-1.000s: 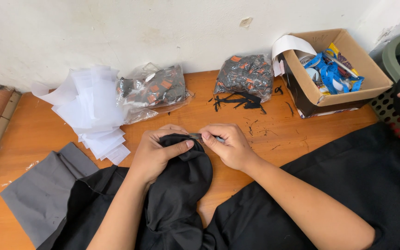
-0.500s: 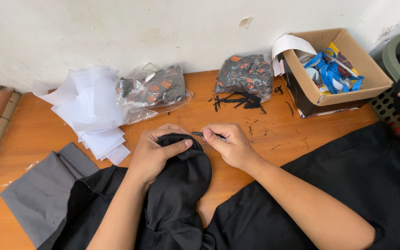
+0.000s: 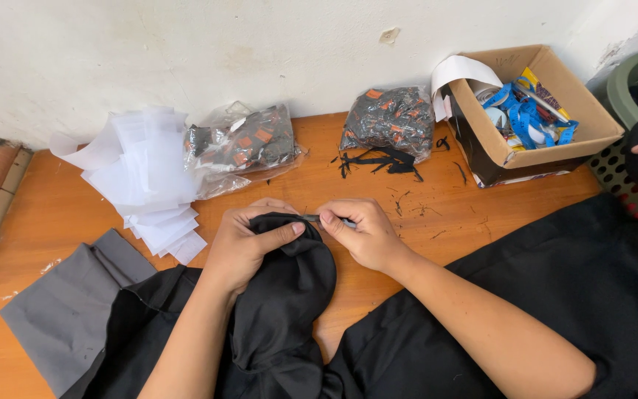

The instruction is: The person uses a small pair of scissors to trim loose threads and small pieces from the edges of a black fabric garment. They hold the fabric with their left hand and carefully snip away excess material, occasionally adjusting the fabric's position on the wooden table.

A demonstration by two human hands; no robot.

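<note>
With the left hand (image 3: 249, 244) bunching the black cloth (image 3: 282, 295) at the table's (image 3: 407, 222) near centre and the right hand (image 3: 359, 233) pinching a small metal tool (image 3: 311, 218), a slip could likely nick the fabric.

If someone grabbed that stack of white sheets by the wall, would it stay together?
Probably not. The white sheets lie fanned and loose, so they would likely slide apart. They look thin and slightly see-through, so probably light and floppy. A push might scatter them across the wooden table.
</note>
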